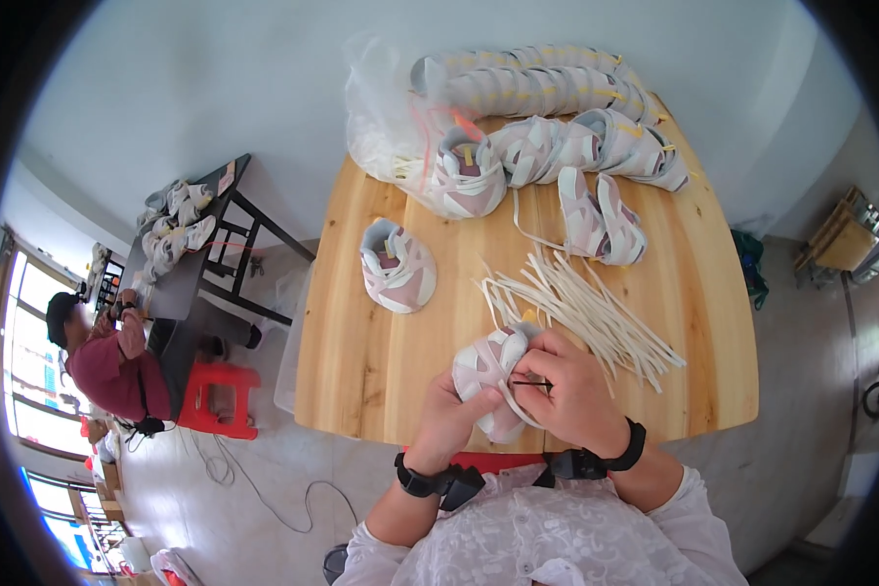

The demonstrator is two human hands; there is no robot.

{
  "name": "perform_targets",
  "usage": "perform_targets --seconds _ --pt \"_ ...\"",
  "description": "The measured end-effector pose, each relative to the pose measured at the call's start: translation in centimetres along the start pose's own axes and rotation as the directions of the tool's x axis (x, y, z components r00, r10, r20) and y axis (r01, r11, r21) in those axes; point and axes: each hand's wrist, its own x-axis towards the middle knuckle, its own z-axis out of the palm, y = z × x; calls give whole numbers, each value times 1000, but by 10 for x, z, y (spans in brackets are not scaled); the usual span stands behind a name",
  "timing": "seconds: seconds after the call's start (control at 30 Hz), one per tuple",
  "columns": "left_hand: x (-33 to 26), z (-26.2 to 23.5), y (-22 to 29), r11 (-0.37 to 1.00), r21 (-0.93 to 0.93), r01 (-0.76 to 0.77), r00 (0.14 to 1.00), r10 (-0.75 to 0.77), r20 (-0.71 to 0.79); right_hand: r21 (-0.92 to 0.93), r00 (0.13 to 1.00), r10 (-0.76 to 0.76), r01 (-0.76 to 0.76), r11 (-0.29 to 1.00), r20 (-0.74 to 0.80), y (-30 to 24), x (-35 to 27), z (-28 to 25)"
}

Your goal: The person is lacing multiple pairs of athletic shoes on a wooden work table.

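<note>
Near the table's front edge, a white and pale pink shoe upper (pixel 481 361) is gripped by my left hand (pixel 447 418), its thumb pressed on the upper's side. My right hand (pixel 578 393) is closed at the lacing, with a thin dark tool (pixel 530 384) between its fingers; the tool's tip is too small to make out. A white lace (pixel 507 393) runs along the upper by my fingers. Just beyond lies a loose bundle of white laces (pixel 596 317). Another upper (pixel 398 272) stands alone to the left.
Nested rows of uppers (pixel 547 90) line the back of the wooden table (pixel 352 381). A clear plastic bag (pixel 381 117) stands beside them, and a pair of uppers (pixel 601 220) at the right. Leftward, a person (pixel 117 361) sits at a dark table (pixel 181 283) near a red stool (pixel 220 400).
</note>
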Motion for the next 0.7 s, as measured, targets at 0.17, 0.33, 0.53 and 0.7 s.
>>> perform_targets --seconds 0.17,0.33,0.53,0.7 --pt "-1 4 2 993 114 0 1000 1 -3 18 998 24 -23 1000 -50 6 0 5" --pt "-3 7 -3 999 37 -15 998 17 -59 -28 994 38 -41 999 -105 14 -1 9" --pt "4 -9 10 990 -139 21 990 -40 -137 189 973 42 2 982 -225 4 0 -5" --pt "5 -12 10 984 -179 -18 989 -9 -150 83 992 5 5 997 -123 10 -13 -10"
